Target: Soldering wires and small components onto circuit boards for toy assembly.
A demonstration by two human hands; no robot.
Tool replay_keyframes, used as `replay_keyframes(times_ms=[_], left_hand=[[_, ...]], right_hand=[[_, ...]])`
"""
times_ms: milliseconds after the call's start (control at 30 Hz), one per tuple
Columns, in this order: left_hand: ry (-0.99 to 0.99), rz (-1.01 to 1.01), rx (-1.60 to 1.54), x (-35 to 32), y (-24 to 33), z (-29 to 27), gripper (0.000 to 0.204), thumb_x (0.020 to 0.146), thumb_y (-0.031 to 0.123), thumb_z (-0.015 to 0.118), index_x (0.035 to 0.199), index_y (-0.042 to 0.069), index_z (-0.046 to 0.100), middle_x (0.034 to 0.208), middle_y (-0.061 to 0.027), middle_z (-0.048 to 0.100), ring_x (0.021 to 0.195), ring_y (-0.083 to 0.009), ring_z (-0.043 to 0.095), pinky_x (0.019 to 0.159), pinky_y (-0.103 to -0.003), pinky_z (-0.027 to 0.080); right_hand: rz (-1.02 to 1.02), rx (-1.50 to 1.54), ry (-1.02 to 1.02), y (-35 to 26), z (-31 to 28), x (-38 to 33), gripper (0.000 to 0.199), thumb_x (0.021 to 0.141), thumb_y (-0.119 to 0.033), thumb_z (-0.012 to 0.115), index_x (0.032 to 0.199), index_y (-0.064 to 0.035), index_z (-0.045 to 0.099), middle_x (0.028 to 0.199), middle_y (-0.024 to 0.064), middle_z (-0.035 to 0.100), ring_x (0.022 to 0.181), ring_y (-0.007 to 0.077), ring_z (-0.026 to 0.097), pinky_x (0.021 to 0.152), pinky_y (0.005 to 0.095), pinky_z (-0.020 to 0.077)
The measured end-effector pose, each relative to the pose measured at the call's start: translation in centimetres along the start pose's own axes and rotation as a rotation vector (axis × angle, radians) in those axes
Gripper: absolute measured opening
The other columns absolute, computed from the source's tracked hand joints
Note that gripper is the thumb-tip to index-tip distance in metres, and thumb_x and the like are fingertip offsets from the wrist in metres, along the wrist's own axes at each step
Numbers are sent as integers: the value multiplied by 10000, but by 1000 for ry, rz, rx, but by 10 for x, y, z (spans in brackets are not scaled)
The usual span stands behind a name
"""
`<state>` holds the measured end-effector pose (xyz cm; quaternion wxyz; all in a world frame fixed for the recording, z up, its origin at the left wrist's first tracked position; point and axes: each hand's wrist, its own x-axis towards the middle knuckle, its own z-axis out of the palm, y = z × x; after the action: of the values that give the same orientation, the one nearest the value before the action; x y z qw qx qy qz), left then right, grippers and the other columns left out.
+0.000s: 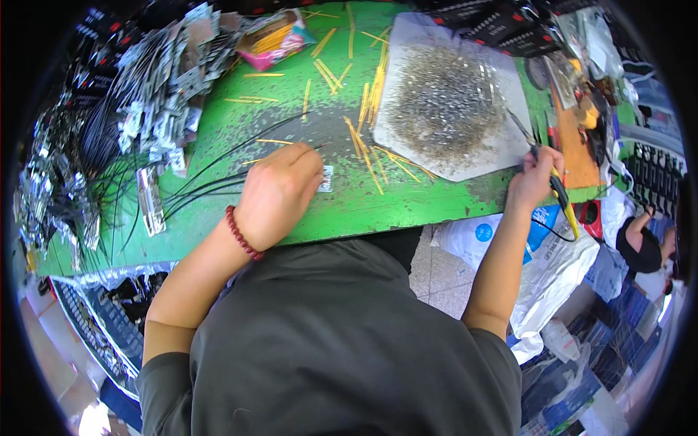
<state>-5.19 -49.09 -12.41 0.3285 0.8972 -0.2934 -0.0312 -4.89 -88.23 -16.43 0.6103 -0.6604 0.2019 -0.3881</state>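
Left hand (282, 182): fingers curled together, directed downward at the near side of the green bench (407, 207); whether they grip anything cannot be determined. Black cables (211, 182) lie to the left, a small silvery packet (327, 179) just right. Right hand (536, 178): fingers closed around a yellow-and-black soldering iron (559, 190), tip directed far-left over the right side of the speckled white board (454, 167)

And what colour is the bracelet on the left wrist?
The bracelet is dark red; see the head view.
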Motion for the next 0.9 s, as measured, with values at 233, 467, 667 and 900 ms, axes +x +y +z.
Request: replay_keyframes(times_ms=[233,467,667,900], left_hand=[[-46,-7,-22,3,-6,3,85,795,48,618,832,17,548,828,-125,559,772,-331,577,669,-408,481],[-40,-19,-28,1,-6,1,102,791,57,625,826,20,536,830,-129,547,783,-340,569,668,-416,475],[-35,11,-40,1,-8,0,103,789,56,626,828,21,538,832,-129,538,788,-344,565,660,-424,470],[-35,9,-68,0,-11,3,100,785,59,629,829,29,545,835,-125,529,780,-344,562,653,-427,469]], right_hand=[[61,65,-274,-52,33,-83,45,851,-52,490,810,-34,494,686,37,474,520,66,396,472,176,306],[131,184,-631,-59,58,-164,209,796,-127,667,863,-14,505,723,30,527,613,66,450,573,197,356],[200,142,-671,-59,64,-175,209,795,-116,675,871,-16,508,724,13,508,614,54,422,563,205,336],[137,153,-640,-52,64,-176,218,798,-126,675,879,-14,506,737,27,511,634,67,429,579,210,340]])
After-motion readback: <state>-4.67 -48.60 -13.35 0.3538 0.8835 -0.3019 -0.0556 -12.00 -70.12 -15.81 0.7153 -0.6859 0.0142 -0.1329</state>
